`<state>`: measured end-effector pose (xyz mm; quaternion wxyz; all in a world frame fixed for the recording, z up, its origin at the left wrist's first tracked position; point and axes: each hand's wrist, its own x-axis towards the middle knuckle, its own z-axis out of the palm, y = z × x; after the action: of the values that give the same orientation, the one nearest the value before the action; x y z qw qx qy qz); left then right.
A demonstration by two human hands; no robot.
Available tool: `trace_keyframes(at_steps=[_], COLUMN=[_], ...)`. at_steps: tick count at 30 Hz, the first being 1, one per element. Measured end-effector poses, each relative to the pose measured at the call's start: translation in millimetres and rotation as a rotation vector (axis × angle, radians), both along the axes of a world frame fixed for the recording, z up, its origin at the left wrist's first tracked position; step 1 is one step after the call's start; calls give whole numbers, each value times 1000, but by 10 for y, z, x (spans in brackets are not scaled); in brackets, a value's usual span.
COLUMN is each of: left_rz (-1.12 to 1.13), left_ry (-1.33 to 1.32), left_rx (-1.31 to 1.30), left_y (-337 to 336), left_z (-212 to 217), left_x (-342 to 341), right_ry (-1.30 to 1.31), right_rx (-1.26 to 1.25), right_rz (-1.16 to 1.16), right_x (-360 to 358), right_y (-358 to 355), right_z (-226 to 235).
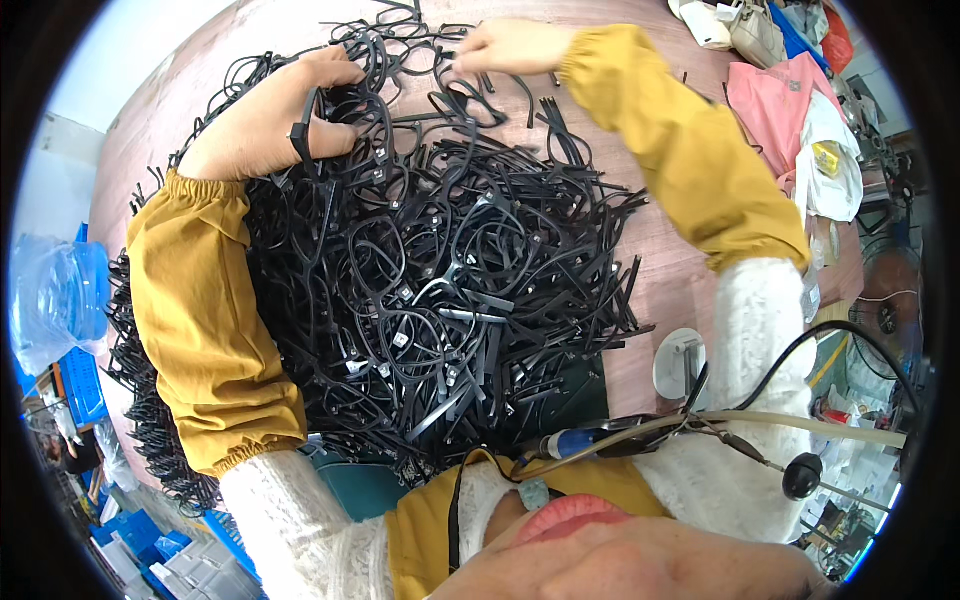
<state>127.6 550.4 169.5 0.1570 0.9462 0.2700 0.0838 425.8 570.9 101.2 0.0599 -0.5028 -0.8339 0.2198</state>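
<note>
A large heap of black eyeglass frames (pixel 430 250) fills the middle of the table. My left hand (pixel 285 110) is at the heap's far left, its thumb and fingers curled around several black eyeglass frames; a dark temple arm (pixel 302 135) crosses in front of the palm. At the far edge of the heap, my right hand (pixel 510 48) has its fingers bent together on a black eyeglass frame (pixel 462 98); its fingertips are slightly blurred. Mustard-yellow sleeve covers (pixel 205 310) are on both my forearms.
More frames stand in dense rows (pixel 135 370) along the left edge. A pink cloth (pixel 775 110) and a white bag (pixel 828 165) lie at the right. Near me are a white round-based object (pixel 678 365) and a hose (pixel 760 422) with cables. Blue crates (pixel 82 385) stand beyond the table's left side.
</note>
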Motion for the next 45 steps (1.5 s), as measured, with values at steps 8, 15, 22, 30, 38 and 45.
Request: trace_keyframes(at_steps=[8,15,22,30,38,45], left_rz=[53,145,145,109,77,92], left_ry=[-74,-60,-124,-58,238,553], left_rx=[-83,-175,-450,-317,-164,38], left_y=[38,21,33,48,-418,-1196], left_z=[-138,-118,-139,-304,156,416], left_x=[-100,-88,-47,129,-3,-273], right_ry=[-336,262,-33,-142,67,-48], right_rx=[-186,-609,-142,-108,-210,246], right_rz=[234,16,-130,-43,-132,100], right_x=[-290,398,507,366,456,618], right_y=[-378,-438,-231,-792,-1226,-1812], right_z=[-398,100,-350,-459,-268,-36])
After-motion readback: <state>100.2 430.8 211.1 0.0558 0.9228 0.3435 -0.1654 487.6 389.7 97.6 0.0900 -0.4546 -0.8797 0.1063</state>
